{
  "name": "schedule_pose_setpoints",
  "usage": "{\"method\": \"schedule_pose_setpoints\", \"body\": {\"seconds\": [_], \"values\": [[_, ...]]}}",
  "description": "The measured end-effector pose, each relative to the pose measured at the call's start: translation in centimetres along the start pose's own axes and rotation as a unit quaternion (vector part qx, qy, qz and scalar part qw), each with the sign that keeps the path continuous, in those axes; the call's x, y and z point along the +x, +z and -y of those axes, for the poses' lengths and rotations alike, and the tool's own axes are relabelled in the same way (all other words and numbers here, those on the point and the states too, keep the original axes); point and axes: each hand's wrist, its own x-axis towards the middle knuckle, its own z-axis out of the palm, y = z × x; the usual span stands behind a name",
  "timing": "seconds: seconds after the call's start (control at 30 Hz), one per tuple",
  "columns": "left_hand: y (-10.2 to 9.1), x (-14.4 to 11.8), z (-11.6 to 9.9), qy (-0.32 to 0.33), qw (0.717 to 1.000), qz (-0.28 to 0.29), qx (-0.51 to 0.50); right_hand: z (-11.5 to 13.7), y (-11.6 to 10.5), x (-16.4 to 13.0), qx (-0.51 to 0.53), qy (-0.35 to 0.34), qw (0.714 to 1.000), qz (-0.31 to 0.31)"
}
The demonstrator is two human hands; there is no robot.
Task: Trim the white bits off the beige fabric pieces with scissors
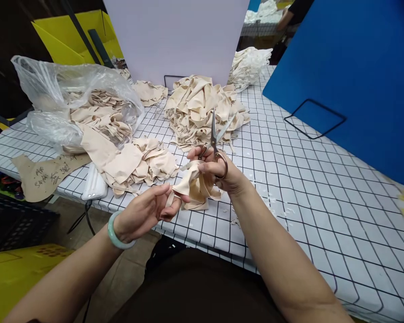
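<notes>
My left hand [144, 211], with a pale green bangle on the wrist, pinches one end of a beige fabric piece [193, 188] over the table's near edge. My right hand [218, 172] holds the other side of the same piece and has its fingers through the handles of a pair of scissors [216, 134], whose blades point up and away, slightly apart. A big heap of beige fabric pieces [202, 107] lies just behind the hands. A smaller flat heap [138, 163] lies to the left of them.
The table [316, 197] has a white cloth with a black grid. A clear plastic bag of fabric [77, 103] and a brown paper pattern [43, 172] sit left. A white panel [175, 40] and a blue board [350, 76] stand behind. A white phone-like object [94, 184] lies at the near edge.
</notes>
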Motion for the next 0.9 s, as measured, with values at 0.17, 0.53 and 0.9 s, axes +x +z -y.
{"method": "schedule_pose_setpoints", "body": {"seconds": [0.17,0.53,0.9], "values": [[-0.1,0.8,1.2,-0.038,0.998,-0.03,-0.036,0.0,-0.7,-0.1,-0.044,0.002,0.998,-0.038],[1.7,2.5,1.4,0.036,0.996,-0.08,-0.034,-5.0,4.7,-6.6,-0.217,-0.043,0.952,-0.21],[3.2,2.4,0.7,0.311,0.899,-0.142,0.273,-7.4,6.1,-3.6,-0.027,0.026,0.987,-0.156]]}}
